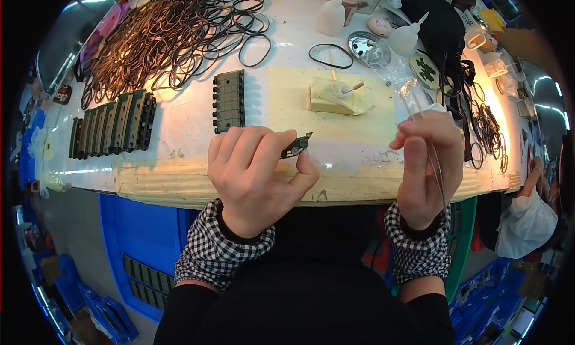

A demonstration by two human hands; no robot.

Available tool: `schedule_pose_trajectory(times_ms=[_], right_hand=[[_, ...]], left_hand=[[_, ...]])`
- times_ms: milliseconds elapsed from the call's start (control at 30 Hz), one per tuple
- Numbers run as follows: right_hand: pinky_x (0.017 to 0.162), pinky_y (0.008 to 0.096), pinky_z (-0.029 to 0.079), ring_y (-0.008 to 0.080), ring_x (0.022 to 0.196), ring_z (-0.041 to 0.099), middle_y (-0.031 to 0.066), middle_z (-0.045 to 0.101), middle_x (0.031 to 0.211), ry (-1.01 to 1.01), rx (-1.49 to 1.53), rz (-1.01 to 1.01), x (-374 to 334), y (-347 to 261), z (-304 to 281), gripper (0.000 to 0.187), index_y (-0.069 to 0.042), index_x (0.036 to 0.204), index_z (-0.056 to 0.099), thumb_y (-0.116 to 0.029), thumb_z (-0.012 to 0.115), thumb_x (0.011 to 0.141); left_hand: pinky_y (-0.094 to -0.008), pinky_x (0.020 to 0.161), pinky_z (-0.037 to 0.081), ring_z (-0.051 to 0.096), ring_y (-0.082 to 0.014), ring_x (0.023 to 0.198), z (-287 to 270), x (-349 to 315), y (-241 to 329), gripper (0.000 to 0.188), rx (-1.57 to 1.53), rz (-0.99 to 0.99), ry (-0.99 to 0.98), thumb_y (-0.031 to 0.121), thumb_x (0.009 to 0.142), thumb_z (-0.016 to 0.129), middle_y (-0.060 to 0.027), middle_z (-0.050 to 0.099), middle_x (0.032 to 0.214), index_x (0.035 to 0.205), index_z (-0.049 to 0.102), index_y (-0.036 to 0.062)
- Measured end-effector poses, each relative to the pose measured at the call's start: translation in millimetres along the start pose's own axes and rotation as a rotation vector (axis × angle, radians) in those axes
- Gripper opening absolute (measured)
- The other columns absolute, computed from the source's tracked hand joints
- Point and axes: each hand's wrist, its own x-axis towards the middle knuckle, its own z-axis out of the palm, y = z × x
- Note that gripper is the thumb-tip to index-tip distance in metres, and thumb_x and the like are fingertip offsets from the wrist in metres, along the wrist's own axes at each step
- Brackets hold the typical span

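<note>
My left hand is closed, pinching a small dark green toy-like part with round wheel shapes between thumb and forefinger. Most of that part's left end is hidden by the fingers. Held in my right hand is a pair of metal tweezers, its tips pointing up and away over the table. Just beyond my left hand lies a short row of green wheeled parts. A tape-covered block with a small stick on top sits on the table between and beyond the hands.
A heap of dark loops covers the back left, near a longer row of green parts. White squeeze bottles and a round metal dish stand at the back. Below the edge is a blue bin; another person is at right.
</note>
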Motion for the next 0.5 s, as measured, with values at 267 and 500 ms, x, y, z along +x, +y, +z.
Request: schedule_pose_trajectory(times_ms=[267, 500], right_hand=[[0.067, 0.0330, 0.045, 0.0241, 0.074, 0.057, 0.0072, 0.065, 0.080, -0.080, -0.239, -0.024, 35, 28, 16, 0.021, -0.004, 0.103, 0.067, -0.004, 0.070, 0.082], [0.067, 0.0315, 0.046, 0.0231, 0.073, 0.058, 0.0077, 0.066, 0.081, -0.085, -0.212, -0.043, 35, 32, 23, 0.013, -0.003, 0.092, 0.068, -0.002, 0.072, 0.080]], left_hand=[[-0.0351, 0.068, 0.042, 0.054, -0.0233, 0.068, 11, 13, 0, 0.025, -0.022, -0.034, -0.011, 0.007, 0.058, 0.071, -0.0039, 0.056, 0.072, 0.081, 0.064, 0.0066], [-0.0325, 0.062, 0.038, 0.053, -0.0190, 0.064, 14, 14, -5, 0.023, -0.006, 0.013, 0.039, 0.015, 0.059, 0.072, -0.0002, 0.054, 0.068, 0.079, 0.065, 0.0089]])
